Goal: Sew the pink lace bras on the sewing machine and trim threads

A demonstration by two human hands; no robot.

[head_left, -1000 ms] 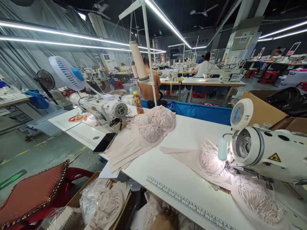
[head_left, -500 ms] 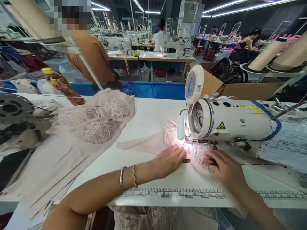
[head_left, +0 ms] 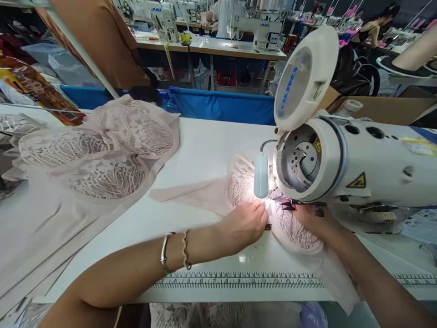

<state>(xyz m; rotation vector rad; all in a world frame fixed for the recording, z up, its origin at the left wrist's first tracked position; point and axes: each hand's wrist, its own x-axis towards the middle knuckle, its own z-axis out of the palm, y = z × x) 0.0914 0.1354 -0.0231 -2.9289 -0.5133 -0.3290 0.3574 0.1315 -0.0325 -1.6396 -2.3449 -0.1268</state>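
A pale pink lace bra piece (head_left: 296, 230) lies under the head of a white sewing machine (head_left: 382, 168), lit by the machine's lamp. My left hand (head_left: 244, 226) is closed at the needle area, its fingertips pinching the lace edge. Beside the presser foot, partly hidden under the machine head, my right hand (head_left: 312, 222) grips dark, pointed thread snips (head_left: 287, 206). Their tips point left toward my left fingertips, over the lace. Sheer fabric trails from the piece to the left and over the table's front edge.
More lace bra pieces (head_left: 112, 182) are heaped on the left of the white table (head_left: 205, 136). A drink bottle (head_left: 37, 89) lies behind them. A printed ruler (head_left: 239, 280) runs along the front edge. Beyond the blue cloth bin (head_left: 221, 105), people sit among other machines.
My right hand has moved in under the machine head, bringing the snips to the lace near the needle. My left hand stays by the needle. The view has tilted down and come closer.
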